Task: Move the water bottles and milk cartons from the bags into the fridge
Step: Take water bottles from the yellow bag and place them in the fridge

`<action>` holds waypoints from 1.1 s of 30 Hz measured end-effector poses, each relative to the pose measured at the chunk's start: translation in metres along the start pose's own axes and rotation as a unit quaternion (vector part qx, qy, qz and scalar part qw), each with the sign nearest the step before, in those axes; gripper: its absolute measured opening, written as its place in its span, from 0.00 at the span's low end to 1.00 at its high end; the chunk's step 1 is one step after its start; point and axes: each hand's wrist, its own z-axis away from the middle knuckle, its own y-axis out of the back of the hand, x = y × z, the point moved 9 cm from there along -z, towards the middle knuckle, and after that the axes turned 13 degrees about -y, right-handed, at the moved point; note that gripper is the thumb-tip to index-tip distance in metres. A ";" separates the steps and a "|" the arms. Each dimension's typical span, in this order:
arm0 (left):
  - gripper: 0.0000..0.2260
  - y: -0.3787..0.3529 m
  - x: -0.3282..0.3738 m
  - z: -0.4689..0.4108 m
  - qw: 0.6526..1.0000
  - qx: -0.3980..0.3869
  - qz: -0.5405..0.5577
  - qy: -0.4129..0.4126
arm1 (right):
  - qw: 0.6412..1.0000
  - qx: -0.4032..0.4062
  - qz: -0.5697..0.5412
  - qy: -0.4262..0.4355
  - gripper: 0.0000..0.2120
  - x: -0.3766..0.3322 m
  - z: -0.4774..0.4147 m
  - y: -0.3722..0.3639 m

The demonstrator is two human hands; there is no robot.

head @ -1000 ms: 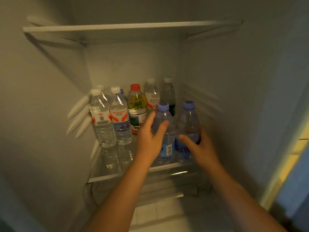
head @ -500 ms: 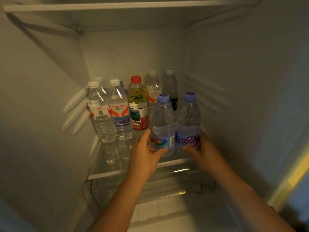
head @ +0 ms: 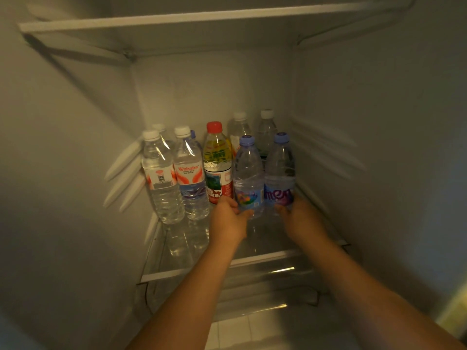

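Your left hand and right hand each grip a water bottle standing on the glass shelf inside the fridge.

Your left fingers curl round the base of the left purple-capped bottle, thumb across its front. Your right fingers grasp the base of the right purple-capped bottle, mostly hidden behind it. Both bottles stand upright, side by side and touching, toward the right of the shelf. Just left of them is a red-capped bottle with a yellow and red label, then two clear white-capped bottles. More back-row bottles stand near the rear wall. A white upper shelf spans the fridge overhead.
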 end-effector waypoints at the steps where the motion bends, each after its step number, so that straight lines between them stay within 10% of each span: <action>1: 0.10 -0.001 0.000 -0.003 1.000 -0.005 -0.010 0.003 | 0.999 0.013 0.035 -0.008 0.12 0.000 -0.005 -0.001; 9: 0.15 -0.012 -0.007 -0.021 0.999 -0.024 -0.044 0.006 | 0.968 0.106 0.225 -0.040 0.13 -0.006 -0.019 0.001; 18: 0.19 -0.009 0.000 -0.014 0.995 -0.042 -0.087 -0.018 | 0.989 0.065 0.136 0.008 0.14 -0.002 -0.010 -0.001; 24: 0.06 0.008 0.013 0.010 0.994 -0.082 -0.057 -0.040 | 0.992 0.077 0.080 0.063 0.38 -0.010 0.037 -0.004; 33: 0.16 0.058 0.020 0.097 0.919 -0.014 -0.357 -0.168 | 0.941 0.179 0.222 0.184 0.27 -0.002 0.125 -0.022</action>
